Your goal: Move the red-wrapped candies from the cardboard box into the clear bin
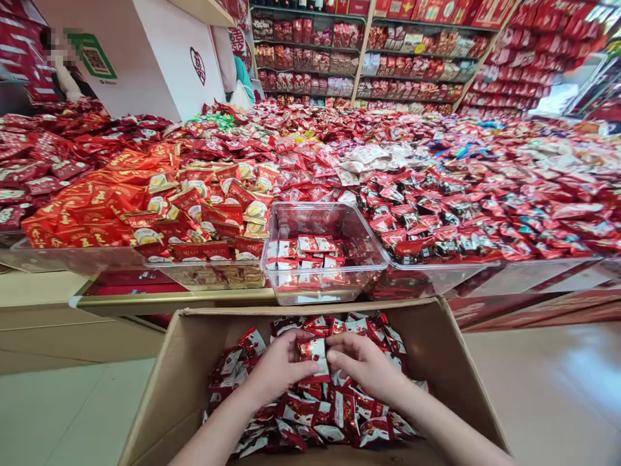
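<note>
Over an open cardboard box [466,382], my left hand [284,366] pinches a small red and white packet [314,357] between thumb and fingers. My right hand [361,362] is at the packet's right edge, its thumb and fingertips closed on that side. Many similar loose packets [339,411] lie in the box below and around both hands. Just beyond the box, a clear plastic bin [327,278] holds several red and white packets [308,252], arranged in rows at its front.
Heaped red snack packets [194,217] fill bins left of the clear one, and dark red ones [446,226] fill those to its right. Shelves [361,58] of goods stand behind. A white pillar [145,58] rises at the back left, with part of a person [68,77] beside it.
</note>
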`<state>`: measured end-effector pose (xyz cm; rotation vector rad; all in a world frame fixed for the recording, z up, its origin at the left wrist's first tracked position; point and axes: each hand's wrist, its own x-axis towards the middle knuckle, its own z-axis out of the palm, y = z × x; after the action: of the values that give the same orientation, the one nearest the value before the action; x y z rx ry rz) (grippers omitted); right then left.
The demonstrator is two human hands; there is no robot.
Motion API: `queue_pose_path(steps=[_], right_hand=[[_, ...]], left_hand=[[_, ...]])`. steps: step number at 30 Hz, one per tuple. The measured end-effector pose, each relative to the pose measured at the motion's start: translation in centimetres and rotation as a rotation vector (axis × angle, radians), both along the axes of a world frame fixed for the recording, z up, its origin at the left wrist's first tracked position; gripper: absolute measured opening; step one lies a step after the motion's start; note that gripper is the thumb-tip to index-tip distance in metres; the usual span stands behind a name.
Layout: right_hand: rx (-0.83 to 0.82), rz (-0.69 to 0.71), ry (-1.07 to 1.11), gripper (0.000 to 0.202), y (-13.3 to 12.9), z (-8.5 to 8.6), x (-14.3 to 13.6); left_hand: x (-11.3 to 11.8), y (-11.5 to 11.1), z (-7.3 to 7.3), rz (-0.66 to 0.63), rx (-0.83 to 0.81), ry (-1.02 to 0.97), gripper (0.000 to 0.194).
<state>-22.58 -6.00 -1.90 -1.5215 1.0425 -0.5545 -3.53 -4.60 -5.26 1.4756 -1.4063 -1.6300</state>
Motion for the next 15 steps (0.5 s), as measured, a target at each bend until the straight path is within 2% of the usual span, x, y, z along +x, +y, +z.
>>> queue_pose_path(steps=[1, 3, 10, 15], right_hand=[[0.101, -0.031, -0.087, 0.024, 0.0, -1.0, 0.2], [0.210, -0.067, -0.220, 0.023, -0.1, -2.0, 0.7], [0.381, -0.171, -0.452, 0.022, -0.1, -1.0, 0.7], [0.480, -0.242, -0.551, 0.020, -0.5, -1.5, 0.4]], left_hand=[[-0.6, 0.1, 0.7, 0.020, 0.015, 0.096, 0.040], [-1.5, 0.4, 1.7, 0.061, 0.047, 0.262, 0.043], [-2.0, 1.1, 3.1, 0.089, 0.153, 0.529, 0.048], [-2.1, 1.1, 3.8, 0.130, 0.161, 0.649, 0.054]])
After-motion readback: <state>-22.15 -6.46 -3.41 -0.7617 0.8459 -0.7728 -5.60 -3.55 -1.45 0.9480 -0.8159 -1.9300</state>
